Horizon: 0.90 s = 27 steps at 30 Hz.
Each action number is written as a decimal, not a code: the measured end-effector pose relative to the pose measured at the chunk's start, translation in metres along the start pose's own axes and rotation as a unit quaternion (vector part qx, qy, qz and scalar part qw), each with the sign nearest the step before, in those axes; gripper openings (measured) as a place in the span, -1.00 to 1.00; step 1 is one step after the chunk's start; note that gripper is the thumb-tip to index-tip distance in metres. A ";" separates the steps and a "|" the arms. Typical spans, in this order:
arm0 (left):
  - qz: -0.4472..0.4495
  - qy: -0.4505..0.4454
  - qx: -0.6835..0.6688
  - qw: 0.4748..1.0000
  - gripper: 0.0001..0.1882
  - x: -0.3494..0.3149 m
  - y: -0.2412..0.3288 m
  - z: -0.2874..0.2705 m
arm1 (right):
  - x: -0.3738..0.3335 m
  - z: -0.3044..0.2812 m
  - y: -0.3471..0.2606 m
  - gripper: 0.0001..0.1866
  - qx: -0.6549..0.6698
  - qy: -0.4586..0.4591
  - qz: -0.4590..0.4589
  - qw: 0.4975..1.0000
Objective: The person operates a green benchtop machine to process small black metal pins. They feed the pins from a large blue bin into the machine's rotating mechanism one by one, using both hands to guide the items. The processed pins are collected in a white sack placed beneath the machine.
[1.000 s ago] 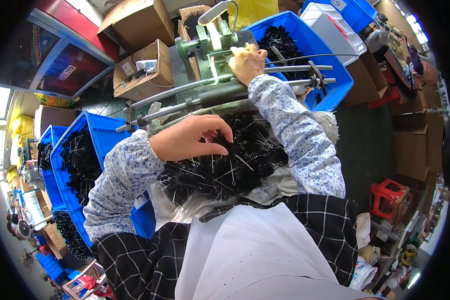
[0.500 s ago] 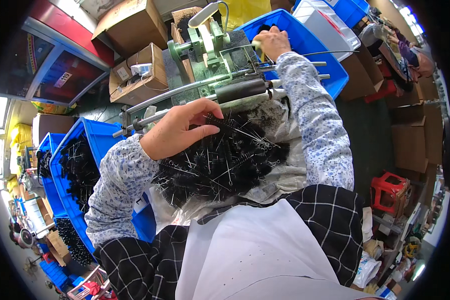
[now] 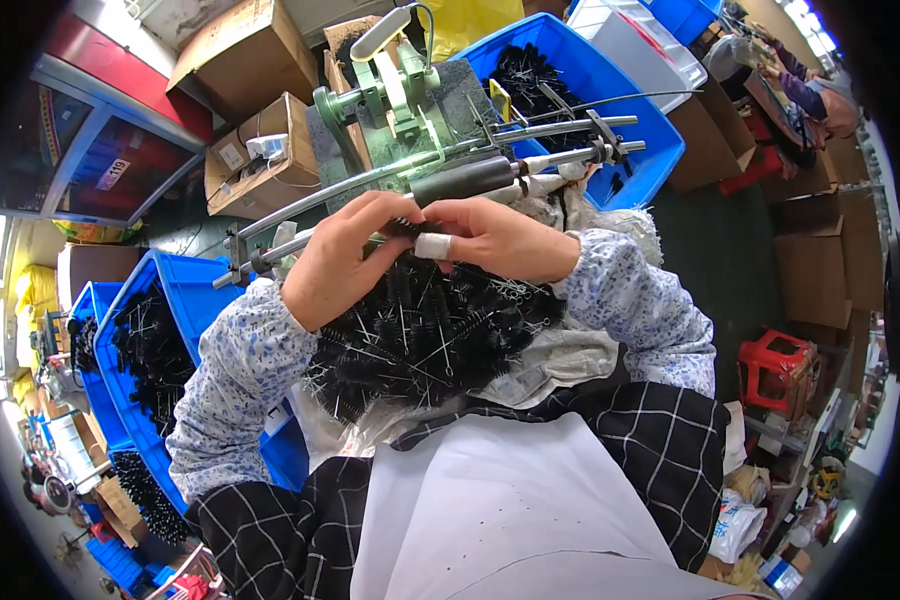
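"What's changed?"
"The black brush (image 3: 402, 228), over the near pile (image 3: 420, 335), has my left hand (image 3: 342, 255) and right hand (image 3: 505, 240) both pinching it; the right has left the far-right blue bin (image 3: 600, 80)."
"Count?"
"One brush held; the tangled pile defies counting."
"Hidden?"
"Much of the brush, behind my fingers."
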<state>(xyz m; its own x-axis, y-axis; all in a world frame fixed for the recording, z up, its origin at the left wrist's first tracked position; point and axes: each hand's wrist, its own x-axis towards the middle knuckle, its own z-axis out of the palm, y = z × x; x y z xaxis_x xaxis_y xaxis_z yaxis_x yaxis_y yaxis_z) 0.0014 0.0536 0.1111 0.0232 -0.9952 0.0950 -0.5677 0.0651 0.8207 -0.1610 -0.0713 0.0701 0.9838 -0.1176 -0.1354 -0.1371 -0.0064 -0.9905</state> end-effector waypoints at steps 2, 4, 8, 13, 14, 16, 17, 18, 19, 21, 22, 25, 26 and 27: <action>-0.039 0.053 -0.042 0.997 -0.70 -0.007 0.003 -0.003 | 0.008 -0.009 0.012 -0.70 -0.102 0.096 -0.041 0.989; -0.154 -0.092 0.130 0.975 -0.61 -0.011 0.015 -0.026 | 0.022 -0.033 0.001 -0.72 -0.375 0.194 0.015 0.906; -0.264 -0.482 0.249 0.798 -0.32 -0.020 0.016 -0.052 | 0.064 -0.098 0.060 -0.78 -0.587 0.398 -0.055 0.703; -0.233 -0.596 0.184 0.746 -0.68 -0.030 0.005 -0.051 | 0.094 -0.104 0.075 -0.81 -0.620 0.370 -0.057 0.689; -0.234 -0.582 0.142 0.766 -0.75 -0.033 -0.004 -0.056 | 0.097 -0.103 0.074 -0.83 -0.625 0.359 -0.057 0.691; -0.214 -0.517 0.067 0.826 -0.87 -0.033 -0.003 -0.062 | 0.100 -0.102 0.079 -0.84 -0.637 0.359 -0.060 0.680; -0.217 -0.449 0.043 0.866 -0.88 -0.030 0.003 -0.062 | 0.100 -0.104 0.083 -0.84 -0.636 0.362 -0.066 0.678; -0.218 -0.378 0.020 0.899 -0.88 -0.026 0.009 -0.060 | 0.099 -0.107 0.086 -0.85 -0.635 0.366 -0.072 0.676; -0.221 -0.303 -0.005 0.927 -0.88 -0.025 0.013 -0.056 | 0.099 -0.106 0.087 -0.85 -0.633 0.368 -0.080 0.676; -0.139 -0.179 -0.081 0.971 -0.84 -0.033 0.005 -0.041 | 0.098 -0.106 0.086 -0.84 -0.624 0.364 -0.084 0.687; -0.152 -0.141 -0.115 0.972 -0.83 -0.036 0.007 -0.033 | 0.098 -0.105 0.085 -0.84 -0.617 0.363 -0.088 0.693; -0.202 -0.156 -0.117 0.960 -0.52 -0.042 -0.004 -0.022 | 0.099 -0.104 0.086 -0.80 -0.589 0.365 -0.087 0.715; -0.207 -0.177 -0.082 0.959 -0.45 -0.046 -0.007 -0.018 | 0.100 -0.105 0.088 -0.80 -0.592 0.363 -0.089 0.714; -0.212 -0.199 -0.047 0.956 -0.37 -0.048 -0.009 -0.016 | 0.102 -0.106 0.091 -0.79 -0.594 0.361 -0.091 0.713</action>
<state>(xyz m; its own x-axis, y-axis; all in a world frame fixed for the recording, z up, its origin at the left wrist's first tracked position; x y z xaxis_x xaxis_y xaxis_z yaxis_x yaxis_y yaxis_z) 0.0187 0.1015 0.1081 -0.0899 -0.8816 -0.4634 -0.5002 -0.3624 0.7864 -0.0848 -0.1891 -0.0313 0.7403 -0.4858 0.4648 -0.4390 -0.8729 -0.2130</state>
